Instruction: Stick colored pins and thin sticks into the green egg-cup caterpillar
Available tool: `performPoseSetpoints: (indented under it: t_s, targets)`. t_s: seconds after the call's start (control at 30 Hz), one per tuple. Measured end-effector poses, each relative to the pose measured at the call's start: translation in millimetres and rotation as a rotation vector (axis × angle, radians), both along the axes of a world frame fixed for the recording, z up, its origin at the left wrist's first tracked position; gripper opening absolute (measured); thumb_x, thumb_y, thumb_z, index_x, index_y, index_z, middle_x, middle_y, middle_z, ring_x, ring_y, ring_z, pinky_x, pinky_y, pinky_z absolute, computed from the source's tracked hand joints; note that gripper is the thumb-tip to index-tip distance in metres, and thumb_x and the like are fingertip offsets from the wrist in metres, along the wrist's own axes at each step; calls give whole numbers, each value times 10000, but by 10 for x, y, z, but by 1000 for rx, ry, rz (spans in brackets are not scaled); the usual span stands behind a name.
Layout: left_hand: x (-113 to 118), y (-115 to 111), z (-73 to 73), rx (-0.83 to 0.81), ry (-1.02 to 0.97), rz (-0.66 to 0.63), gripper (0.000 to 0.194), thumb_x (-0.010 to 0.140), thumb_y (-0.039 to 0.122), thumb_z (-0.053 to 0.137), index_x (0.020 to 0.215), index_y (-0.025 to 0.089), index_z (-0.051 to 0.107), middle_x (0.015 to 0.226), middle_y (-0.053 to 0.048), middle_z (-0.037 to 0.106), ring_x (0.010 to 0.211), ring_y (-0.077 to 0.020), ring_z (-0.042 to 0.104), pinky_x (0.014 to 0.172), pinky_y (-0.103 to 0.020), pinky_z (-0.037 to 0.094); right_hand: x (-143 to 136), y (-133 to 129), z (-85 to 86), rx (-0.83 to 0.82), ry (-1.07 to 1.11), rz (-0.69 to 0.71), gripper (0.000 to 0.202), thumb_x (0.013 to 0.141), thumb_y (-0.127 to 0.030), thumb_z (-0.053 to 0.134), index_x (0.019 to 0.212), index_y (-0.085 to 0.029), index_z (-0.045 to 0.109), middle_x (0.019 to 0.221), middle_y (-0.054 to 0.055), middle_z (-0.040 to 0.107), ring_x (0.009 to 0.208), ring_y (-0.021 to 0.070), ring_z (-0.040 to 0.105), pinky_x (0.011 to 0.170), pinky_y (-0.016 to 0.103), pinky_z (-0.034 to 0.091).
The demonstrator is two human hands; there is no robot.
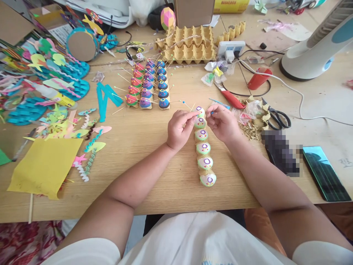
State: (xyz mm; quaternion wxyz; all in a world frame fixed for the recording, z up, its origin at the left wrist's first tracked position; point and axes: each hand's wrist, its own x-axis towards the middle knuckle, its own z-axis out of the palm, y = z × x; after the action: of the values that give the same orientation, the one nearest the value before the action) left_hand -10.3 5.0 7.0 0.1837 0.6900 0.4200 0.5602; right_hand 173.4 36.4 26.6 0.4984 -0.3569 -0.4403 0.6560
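A row of several white domes [203,148] with green rims, purple rings and small coloured dots runs up the middle of the desk. At its far end, my left hand [180,127] is closed beside the farthest dome, fingertips over its left side. Thin sticks show near that hand, one with a blue tip [184,102]. My right hand [223,123] is closed in a pinch just right of the same dome, with a small blue bit at its fingertips. What my left fingers hold is too small to make out.
Three rows of red, purple and blue domes [148,84] with sticks stand behind, left. Egg trays [190,44] lie at the back. Yellow paper [45,165] and cut-outs lie left. Red-handled scissors [233,98], black scissors [280,118], a phone [327,173] and a white fan [306,55] are right.
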Motion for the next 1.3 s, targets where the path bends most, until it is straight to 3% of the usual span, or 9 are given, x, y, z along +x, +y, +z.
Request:
performPoseSetpoints:
  t_s: [0.27,0.47,0.6,0.77,1.0,1.1,1.3]
  targets:
    - [25,-9,6,9,-77,-22,262,1014,449,639,966,226,766,884,-42,723,802,-156,607,769,-305,488,-6,-20,0,-17,10,63,201,720,-335,742,859,-215,660,744,-8,590,582,102,416,509,252,338]
    - [25,5,-14,52,-86,-22,203,981,410,706,934,215,738,861,-28,707,776,-136,602,742,-284,489,-14,-24,22,-32,45,83,307,704,-447,821,830,-205,681,632,-36,501,537,86,347,455,231,181]
    - [21,24,-26,137,-20,2,170,987,382,706,982,222,761,826,-9,703,757,-128,604,738,-275,497,-30,-51,32,-12,21,79,366,692,-496,874,793,-189,702,613,-50,486,522,62,321,460,223,163]
    - [31,34,-31,243,19,-3,76,977,290,725,994,224,757,822,6,709,737,-115,595,746,-268,509,-43,-83,2,37,-84,91,472,654,-564,935,826,-163,754,637,-38,580,533,46,360,488,217,240]
    - [22,30,-36,220,64,17,120,977,331,725,1010,223,764,853,-7,739,756,-126,624,780,-288,533,-85,-99,31,125,-139,96,466,604,-530,971,766,-165,733,688,-12,658,608,82,489,562,237,375]
    - [19,30,-31,173,69,-18,208,990,369,704,1119,216,761,931,-29,775,783,-131,650,805,-295,553,-80,-94,19,140,-111,67,439,652,-515,948,780,-175,704,702,-17,652,586,70,461,527,219,337]
    - [29,-4,-16,157,7,-113,277,1089,308,512,1226,215,735,1025,-51,806,968,-151,730,927,-317,568,-22,-51,12,118,4,-67,431,781,-508,858,717,-199,565,590,-73,451,494,49,308,464,212,170]
